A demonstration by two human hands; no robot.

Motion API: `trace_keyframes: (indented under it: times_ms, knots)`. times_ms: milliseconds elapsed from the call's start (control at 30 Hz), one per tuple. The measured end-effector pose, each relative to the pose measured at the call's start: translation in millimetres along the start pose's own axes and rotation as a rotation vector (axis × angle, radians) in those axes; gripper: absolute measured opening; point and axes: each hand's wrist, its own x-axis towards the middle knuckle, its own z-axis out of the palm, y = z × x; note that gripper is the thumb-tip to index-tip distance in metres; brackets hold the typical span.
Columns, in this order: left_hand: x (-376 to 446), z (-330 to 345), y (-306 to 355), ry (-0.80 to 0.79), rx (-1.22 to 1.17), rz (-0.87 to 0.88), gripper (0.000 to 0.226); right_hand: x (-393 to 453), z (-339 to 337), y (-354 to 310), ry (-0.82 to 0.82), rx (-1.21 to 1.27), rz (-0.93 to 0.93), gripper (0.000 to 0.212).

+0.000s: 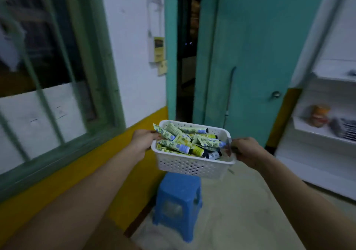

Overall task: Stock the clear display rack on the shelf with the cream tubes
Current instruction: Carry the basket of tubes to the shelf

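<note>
One white perforated basket (192,165) hangs in the air between two hands; the left hand (143,141) has its grip curled round the basket's left rim, the right hand (245,150) its grip clamped on the right rim. Between the grips lies a jumbled heap of cream tubes (189,141), well over a dozen, too tangled to count exactly; most lie flat, long axes crosswise, dark caps towards the right grip. One blue stool (178,201) stands on the floor below the basket; white shelves (323,130) lie beyond the right grip.

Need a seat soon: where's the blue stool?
Head view, lower centre: the blue stool stands on the floor directly below the held white basket, beside the yellow wall base.
</note>
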Motion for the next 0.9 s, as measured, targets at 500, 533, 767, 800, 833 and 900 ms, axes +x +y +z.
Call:
trace_keyframes:
  times_ms: [500, 533, 767, 800, 833, 900]
  knots:
    - [113.6, 486.8, 71.8, -0.332, 0.083, 0.065, 0.019, 165.2, -395.2, -22.2, 0.32, 0.006, -0.042, 0.018]
    - [115.3, 516.7, 79.9, -0.373, 0.09, 0.071, 0.02, 172.7, -420.8, -28.0, 0.35, 0.02, -0.04, 0.019]
    - [145.9, 711.0, 122.7, -0.566, 0.088, 0.137, 0.02, 217.8, -563.7, -51.7, 0.564, 0.121, -0.029, 0.016]
    - [149.6, 737.8, 126.8, -0.589, 0.095, 0.145, 0.02, 225.0, -580.1, -50.6, 0.587, 0.127, -0.021, 0.015]
    - [156.0, 766.7, 129.1, -0.616, 0.097, 0.149, 0.019, 234.0, -597.6, -47.9, 0.614, 0.127, -0.009, 0.015]
    - [172.1, 828.1, 132.4, -0.683, 0.081, 0.15, 0.019, 254.3, -633.2, -42.2, 0.67, 0.126, 0.018, 0.021]
